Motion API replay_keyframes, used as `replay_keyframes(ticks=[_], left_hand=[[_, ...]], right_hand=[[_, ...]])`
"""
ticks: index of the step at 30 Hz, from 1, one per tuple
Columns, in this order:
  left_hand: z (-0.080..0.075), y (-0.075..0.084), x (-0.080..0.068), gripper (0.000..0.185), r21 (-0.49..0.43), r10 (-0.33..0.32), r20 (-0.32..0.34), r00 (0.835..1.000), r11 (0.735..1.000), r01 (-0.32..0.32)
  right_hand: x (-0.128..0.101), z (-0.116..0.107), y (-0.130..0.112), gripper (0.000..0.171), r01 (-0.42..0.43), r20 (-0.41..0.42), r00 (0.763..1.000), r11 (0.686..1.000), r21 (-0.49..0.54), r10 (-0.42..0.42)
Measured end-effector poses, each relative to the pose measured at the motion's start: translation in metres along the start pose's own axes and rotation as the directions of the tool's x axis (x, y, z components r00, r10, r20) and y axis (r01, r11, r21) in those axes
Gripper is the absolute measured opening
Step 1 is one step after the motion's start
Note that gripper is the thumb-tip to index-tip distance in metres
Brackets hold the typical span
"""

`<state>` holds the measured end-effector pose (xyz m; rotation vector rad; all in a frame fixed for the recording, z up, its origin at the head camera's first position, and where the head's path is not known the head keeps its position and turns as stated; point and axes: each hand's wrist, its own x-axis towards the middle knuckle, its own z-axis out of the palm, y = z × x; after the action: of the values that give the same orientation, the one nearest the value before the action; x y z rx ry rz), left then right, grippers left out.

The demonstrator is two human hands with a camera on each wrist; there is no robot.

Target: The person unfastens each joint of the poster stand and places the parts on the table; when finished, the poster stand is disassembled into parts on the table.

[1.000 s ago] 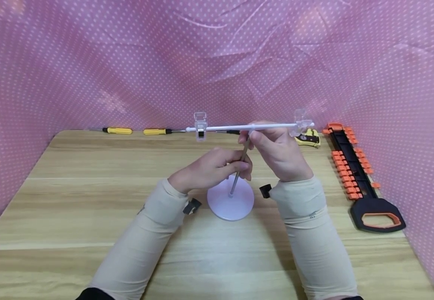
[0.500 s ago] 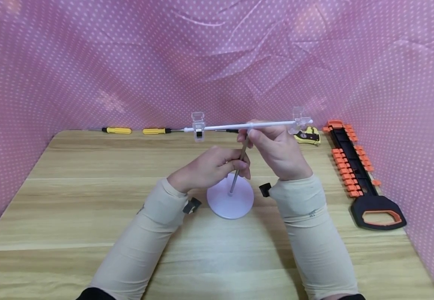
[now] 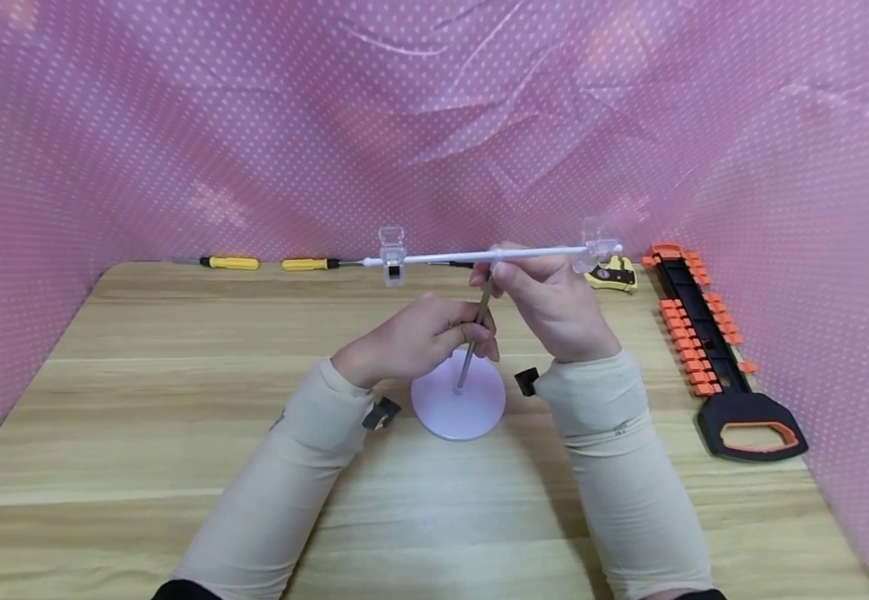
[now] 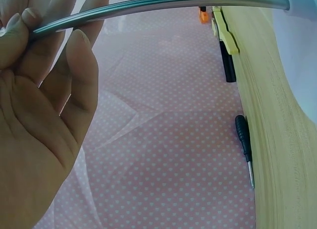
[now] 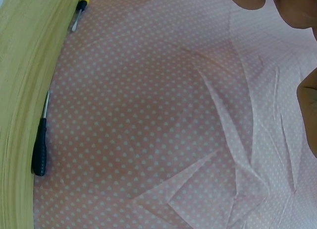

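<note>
In the head view, a tabletop clip stand has a round white base (image 3: 458, 412) on the table and a thin metal rod (image 3: 466, 367) that leans slightly right. A white crossbar (image 3: 441, 257) tops the rod, with a clear plastic clip (image 3: 392, 254) near its left end and another clear clip (image 3: 594, 248) near its right. My left hand (image 3: 419, 337) holds the rod between thumb and fingers, partway up. Just under the crossbar's centre, my right hand (image 3: 554, 304) pinches the joint. Only some fingers (image 5: 307, 107) show at the edge of the right wrist view.
Two yellow-handled screwdrivers (image 3: 232, 262) lie along the table's back edge. A black screwdriver (image 4: 242, 135) and a yellow wire stripper (image 3: 614, 273) are also there. On the right lies a long black rack (image 3: 713, 333) with orange clips and a loop handle. Pink dotted cloth (image 3: 434, 125) surrounds the table.
Both hands keep their grip on the stand. The whole head view shifts very slightly; nothing else visibly differs.
</note>
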<state>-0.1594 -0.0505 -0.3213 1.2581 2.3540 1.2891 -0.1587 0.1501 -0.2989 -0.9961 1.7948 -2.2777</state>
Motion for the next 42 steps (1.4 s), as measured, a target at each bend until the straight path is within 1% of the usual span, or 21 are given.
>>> replay_keyframes(ticks=[5,11,27,34,42], left_hand=[[0.0006,-0.0011,-0.0019,0.018,0.0,-0.007,0.004,1.0,1.0,0.007],[0.0001,-0.001,-0.0006,0.019,0.014,0.002,-0.011,1.0,1.0,-0.002],[0.0005,0.0006,-0.0007,0.017,0.025,-0.005,-0.012,1.0,1.0,0.006],[0.0012,-0.0008,-0.0005,0.018,0.022,0.009,-0.013,1.0,1.0,-0.009],[0.0009,-0.0004,-0.0008,0.018,0.029,0.005,-0.011,1.0,1.0,-0.005]], right_hand=[[-0.0015,0.0015,0.0018,0.02,-0.003,-0.006,1.0,1.0,0.003,0.003],[-0.0001,0.002,-0.0001,0.021,-0.014,-0.024,1.0,1.0,-0.006,0.014],[-0.0009,0.0033,-0.0017,0.019,0.001,-0.026,1.0,1.0,-0.01,-0.001],[-0.001,0.0021,-0.0004,0.019,-0.003,-0.031,1.0,1.0,-0.009,0.003],[-0.0013,0.0024,-0.001,0.018,-0.002,-0.024,1.0,1.0,-0.01,0.002]])
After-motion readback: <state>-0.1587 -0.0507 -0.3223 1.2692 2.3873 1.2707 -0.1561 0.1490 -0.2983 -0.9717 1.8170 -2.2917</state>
